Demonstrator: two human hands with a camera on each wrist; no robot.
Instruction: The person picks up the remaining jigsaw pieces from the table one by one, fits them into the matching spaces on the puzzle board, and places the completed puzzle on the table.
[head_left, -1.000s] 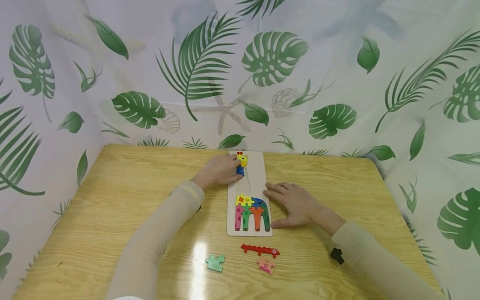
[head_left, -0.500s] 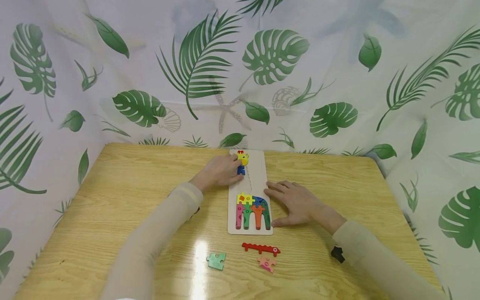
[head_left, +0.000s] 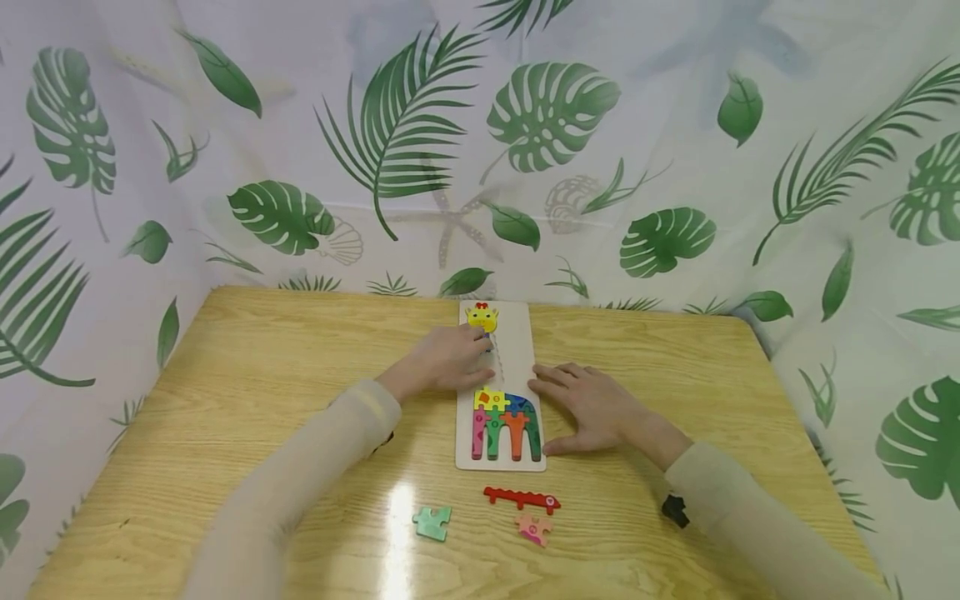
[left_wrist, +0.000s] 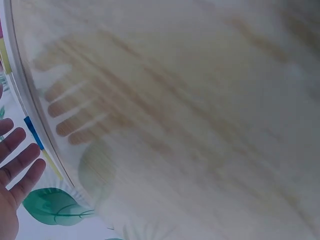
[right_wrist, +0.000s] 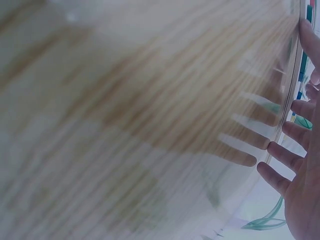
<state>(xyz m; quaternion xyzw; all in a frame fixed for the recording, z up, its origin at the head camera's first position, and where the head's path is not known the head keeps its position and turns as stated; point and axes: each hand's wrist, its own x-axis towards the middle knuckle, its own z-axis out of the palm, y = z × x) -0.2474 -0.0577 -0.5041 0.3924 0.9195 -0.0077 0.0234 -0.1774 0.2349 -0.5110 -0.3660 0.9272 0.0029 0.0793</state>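
Observation:
A pale wooden puzzle board (head_left: 513, 346) lies on the table, bearing a giraffe. Its yellow head piece (head_left: 482, 317) sits at the far end, with a blue piece (left_wrist: 33, 131) just below it. My left hand (head_left: 450, 358) hovers over that blue piece and hides much of it in the head view; its fingers look extended and hold nothing in the left wrist view. Yellow body pieces (head_left: 491, 400) and several leg pieces (head_left: 516, 437) fill the near half. Along the board's right edge rests my right hand (head_left: 592, 408), fingers spread, thumb near the lower corner.
Nearer me lie a long red wavy piece (head_left: 521, 499), a pink piece (head_left: 534, 529) and a green piece (head_left: 432, 522), all loose on the wooden table (head_left: 315, 533). A leaf-patterned cloth (head_left: 555, 192) hangs behind the table.
My left hand has let go of the yellow head piece and slid toward me along the board, uncovering the whole giraffe face. The right hand and the loose pieces have stayed put.

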